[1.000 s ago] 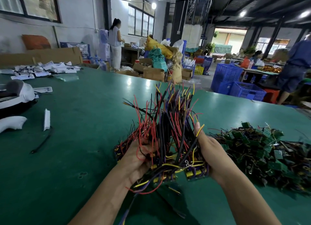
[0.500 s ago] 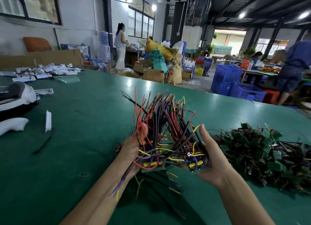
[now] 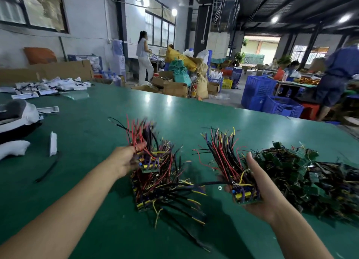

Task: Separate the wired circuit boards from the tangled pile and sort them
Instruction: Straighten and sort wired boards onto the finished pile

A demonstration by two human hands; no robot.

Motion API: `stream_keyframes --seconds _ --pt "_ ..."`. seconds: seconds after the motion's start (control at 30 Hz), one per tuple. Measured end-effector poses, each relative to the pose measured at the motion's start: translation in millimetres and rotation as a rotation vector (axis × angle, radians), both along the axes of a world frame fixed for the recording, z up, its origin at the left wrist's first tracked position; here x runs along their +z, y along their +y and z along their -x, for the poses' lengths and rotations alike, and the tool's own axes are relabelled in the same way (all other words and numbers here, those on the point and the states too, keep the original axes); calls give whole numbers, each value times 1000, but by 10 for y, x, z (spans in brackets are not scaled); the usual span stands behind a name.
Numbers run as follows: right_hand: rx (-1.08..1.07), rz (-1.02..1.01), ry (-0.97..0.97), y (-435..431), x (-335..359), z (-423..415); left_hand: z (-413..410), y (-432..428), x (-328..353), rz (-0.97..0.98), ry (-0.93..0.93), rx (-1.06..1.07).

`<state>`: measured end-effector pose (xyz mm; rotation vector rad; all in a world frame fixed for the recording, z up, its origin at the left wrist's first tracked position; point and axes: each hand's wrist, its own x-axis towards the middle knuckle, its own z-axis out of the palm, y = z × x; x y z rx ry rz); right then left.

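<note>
Gripping one wired bundle point(image 3: 150, 166), left hand point(image 3: 124, 159) raised; right hand point(image 3: 266, 204) palm-up, fingers curled round another bundle point(image 3: 243, 192).

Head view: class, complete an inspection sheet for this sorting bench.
Surface: green table, glossy.
Job's things: left bunch and right bunch of wired boards, held apart; wired heap lying below the left; tangled pile at right.
Clutter: white strip; white parts far left.
Grippers: left hand grips left bunch; right hand holds right bunch in its palm.
Cables: loose black cable beside the strip.
Surroundings: blue crates, cardboard boxes, a standing person.
</note>
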<state>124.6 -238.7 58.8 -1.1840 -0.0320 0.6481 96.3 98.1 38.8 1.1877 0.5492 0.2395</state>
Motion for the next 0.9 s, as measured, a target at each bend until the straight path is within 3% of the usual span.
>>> stream_keyframes --seconds 0.17,0.4,0.5,0.57,0.67,0.8,0.9 --pt "25 -91 3 28 -31 122 12 -161 -178 -191 122 10" --pt "75 -104 -8 172 -94 400 189 -171 -121 -874 385 75" --pt "39 -171 9 260 -145 498 359 -109 -171 -897 414 207" --pt "7 -246 -17 320 -162 563 529 -280 -248 -949 317 406" --pt "-81 -310 -70 375 -209 612 740 -713 -235 -1114 -37 662" --pt "-197 -367 -99 398 -279 640 847 -1183 -19 -1067 -446 425" --pt "-339 -414 -172 405 -282 672 857 -1499 31 -952 -482 152"
